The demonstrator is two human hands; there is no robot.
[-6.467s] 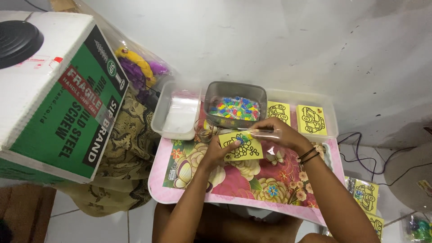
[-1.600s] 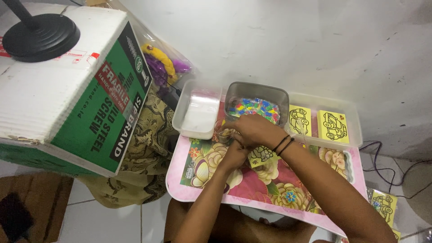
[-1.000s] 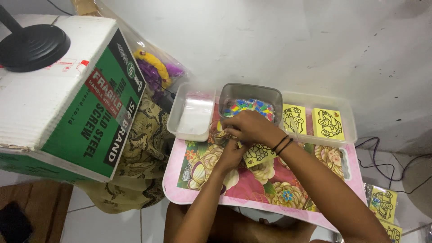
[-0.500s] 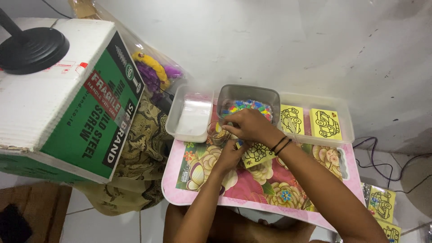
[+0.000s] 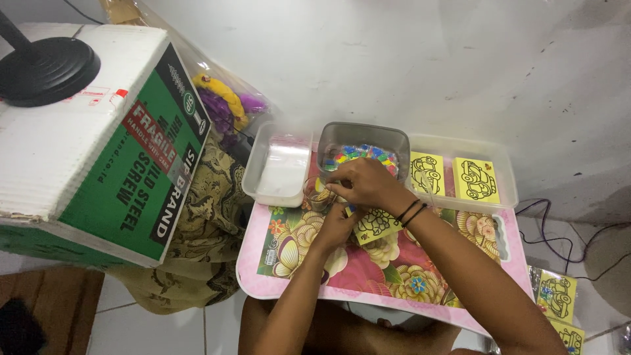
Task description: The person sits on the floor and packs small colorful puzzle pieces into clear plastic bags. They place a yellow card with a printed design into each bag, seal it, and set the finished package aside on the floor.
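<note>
**Both hands closed over a yellow card at the tub's edge**

The right hand [image 5: 365,184] is curled, fingers bent tight and pinched on something small at the near rim of the grey tub [image 5: 363,135]; what the fingertips pinch is too small to tell. Two dark bands circle its wrist. The left hand [image 5: 335,227] comes up from below, fingers folded against the edge of the yellow card [image 5: 374,225] and holding it down on the tray [image 5: 263,276]. The card is square, thin, printed with a black line drawing, and lies tilted, partly under the right wrist.

The tub is a rounded rectangle of smoky plastic, filled with small bright pieces [image 5: 368,152] in many colours. Just left of it stands a clear lidded box [image 5: 276,171], smooth and glossy. Behind the tub a shallow clear bin [image 5: 503,164] holds two more yellow cards [image 5: 474,179], lying flat side by side.

The tray is pink-rimmed with a glossy flower print. Left of it a corrugated carton [image 5: 85,144], green and white, bears a round black base [image 5: 46,69]. Patterned cloth [image 5: 204,217] is bunched between carton and tray.
</note>
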